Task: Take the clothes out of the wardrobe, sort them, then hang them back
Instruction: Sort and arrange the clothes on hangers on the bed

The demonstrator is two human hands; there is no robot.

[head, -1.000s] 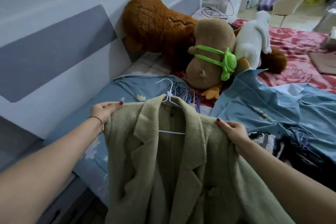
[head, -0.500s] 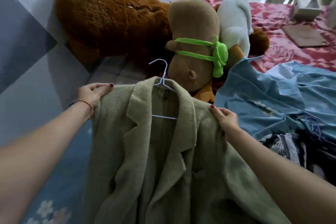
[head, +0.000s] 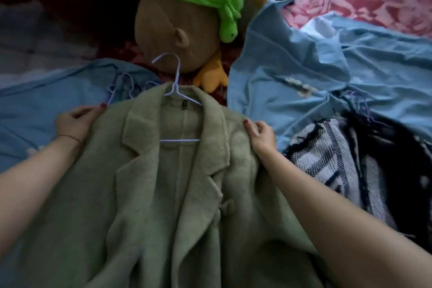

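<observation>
Lying face-up over the bed's blue clothes was one sage-green woolly lapelled coat [head: 177,194], on a thin white wire hanger [head: 177,91]. Left hand [head: 74,121] and right hand [head: 261,134] each gripped a shoulder, fingers curled into the cloth. Adjacent: striped navy-and-white knit [head: 327,159], tan plush toy [head: 173,28]. Step judged: sorting. Next move likely called for releasing or straightening the coat.

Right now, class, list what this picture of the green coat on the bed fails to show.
Head view only:
- green coat: hem cut off by the bottom edge.
- white hanger: its arms hidden under the collar.
- left hand, right hand: fingers tucked behind the shoulders.
- brown plush toy: top cut off by the upper edge.
</observation>
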